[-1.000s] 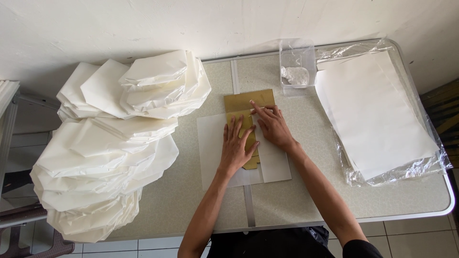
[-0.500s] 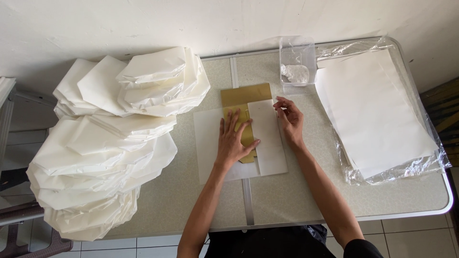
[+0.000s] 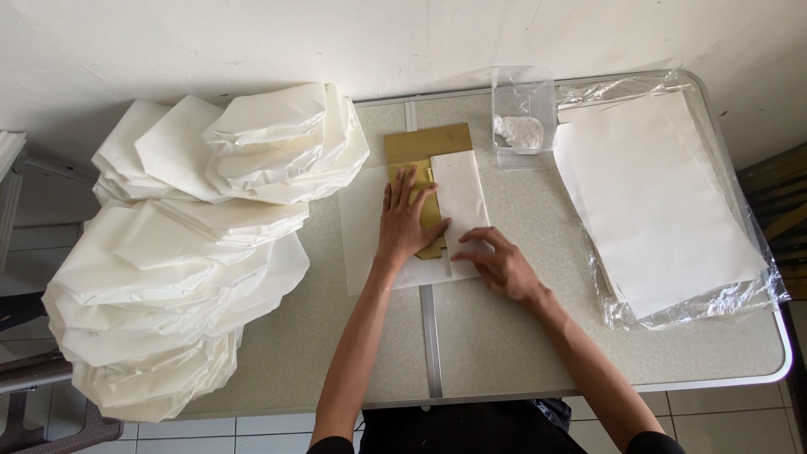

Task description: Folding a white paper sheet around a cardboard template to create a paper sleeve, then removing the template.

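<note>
While the left hand [image 3: 407,220] lies flat, fingers spread, pressing a brown cardboard template [image 3: 427,145] onto a white paper sheet [image 3: 366,235] at the table's [image 3: 504,353] middle, the right hand [image 3: 503,267] rests just to its right, fingers loosely curled on the sheet's folded-over flap [image 3: 461,197], gripping nothing. Folded paper piles [image 3: 185,252] crowd the left; a clear plastic box [image 3: 523,118] stands far, flat sheets in plastic wrap [image 3: 660,202] right.
</note>
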